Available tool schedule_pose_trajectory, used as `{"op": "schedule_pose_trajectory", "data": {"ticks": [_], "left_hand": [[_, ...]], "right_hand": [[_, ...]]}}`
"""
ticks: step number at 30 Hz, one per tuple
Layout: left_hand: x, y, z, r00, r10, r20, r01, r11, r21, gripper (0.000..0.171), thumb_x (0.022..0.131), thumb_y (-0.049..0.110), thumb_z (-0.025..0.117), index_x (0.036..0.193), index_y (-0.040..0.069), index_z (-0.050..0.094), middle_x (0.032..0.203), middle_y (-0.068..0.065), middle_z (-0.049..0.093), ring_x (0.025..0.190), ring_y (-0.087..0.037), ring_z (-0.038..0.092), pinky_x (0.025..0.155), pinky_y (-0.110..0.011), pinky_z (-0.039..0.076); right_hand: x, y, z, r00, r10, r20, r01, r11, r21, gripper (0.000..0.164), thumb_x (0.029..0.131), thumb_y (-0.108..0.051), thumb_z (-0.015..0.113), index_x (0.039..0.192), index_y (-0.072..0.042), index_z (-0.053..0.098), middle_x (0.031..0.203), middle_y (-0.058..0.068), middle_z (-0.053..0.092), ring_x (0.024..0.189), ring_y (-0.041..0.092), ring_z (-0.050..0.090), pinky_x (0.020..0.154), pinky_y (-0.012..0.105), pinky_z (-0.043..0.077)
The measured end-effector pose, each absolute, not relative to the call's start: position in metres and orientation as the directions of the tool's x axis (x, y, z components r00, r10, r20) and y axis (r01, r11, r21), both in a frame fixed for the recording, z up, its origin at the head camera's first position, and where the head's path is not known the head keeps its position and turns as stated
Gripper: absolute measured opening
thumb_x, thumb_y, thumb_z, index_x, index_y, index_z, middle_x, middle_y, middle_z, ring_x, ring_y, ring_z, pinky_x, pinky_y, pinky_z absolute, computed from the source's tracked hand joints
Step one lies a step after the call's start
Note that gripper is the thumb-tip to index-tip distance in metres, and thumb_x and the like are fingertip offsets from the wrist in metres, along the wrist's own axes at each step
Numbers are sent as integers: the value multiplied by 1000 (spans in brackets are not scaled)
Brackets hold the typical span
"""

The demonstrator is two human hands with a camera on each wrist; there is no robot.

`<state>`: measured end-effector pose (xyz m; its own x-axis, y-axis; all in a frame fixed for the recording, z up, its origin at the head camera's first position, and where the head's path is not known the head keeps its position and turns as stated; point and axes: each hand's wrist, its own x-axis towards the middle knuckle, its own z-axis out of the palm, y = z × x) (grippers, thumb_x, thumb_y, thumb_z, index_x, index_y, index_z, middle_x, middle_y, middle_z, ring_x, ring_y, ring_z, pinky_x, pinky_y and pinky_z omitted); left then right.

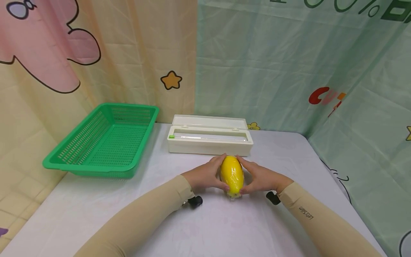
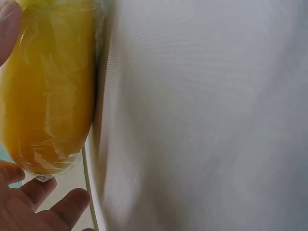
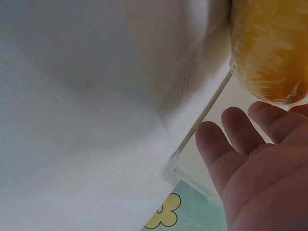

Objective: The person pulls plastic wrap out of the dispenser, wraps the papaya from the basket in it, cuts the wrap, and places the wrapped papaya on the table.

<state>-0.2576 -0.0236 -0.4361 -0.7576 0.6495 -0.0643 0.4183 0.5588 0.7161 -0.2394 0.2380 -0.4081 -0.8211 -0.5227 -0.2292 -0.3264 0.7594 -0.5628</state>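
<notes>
A smooth yellow oval fruit point(image 1: 232, 175), its exact kind unclear, lies on the table wrapped in clear cling film. Wrinkles and loose film edges show on the fruit point(image 2: 53, 91) in the left wrist view. My left hand point(image 1: 207, 175) holds it from the left, thumb at the near end and fingertips at the far end. From the other side my right hand point(image 1: 261, 176) holds it the same way. In the right wrist view, several fingers of the right hand point(image 3: 264, 159) spread out below the wrapped fruit point(image 3: 272, 53).
Behind the hands stands a white cling film dispenser point(image 1: 208, 145), its lid point(image 1: 210, 122) raised and a green slider point(image 1: 171, 136) at its left. A green plastic basket point(image 1: 136, 157) sits at the back left. Printed curtains point(image 1: 244, 71) border the white-covered table point(image 1: 224, 228).
</notes>
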Motion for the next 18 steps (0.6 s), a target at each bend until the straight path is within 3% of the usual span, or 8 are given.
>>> {"op": "schedule_pose_trajectory", "data": {"ticks": [18], "left_hand": [[-256, -26, -432, -758, 647, -81, 414, 574, 707, 134, 75, 63, 88, 171, 15, 9, 177, -5, 16, 159, -24, 31, 129, -46, 30]], "right_hand": [[-235, 238, -404, -825, -517, -229, -329, 768, -549, 125, 78, -46, 86, 171, -15, 8, 175, 14, 23, 157, 41, 32, 122, 66, 33]]}}
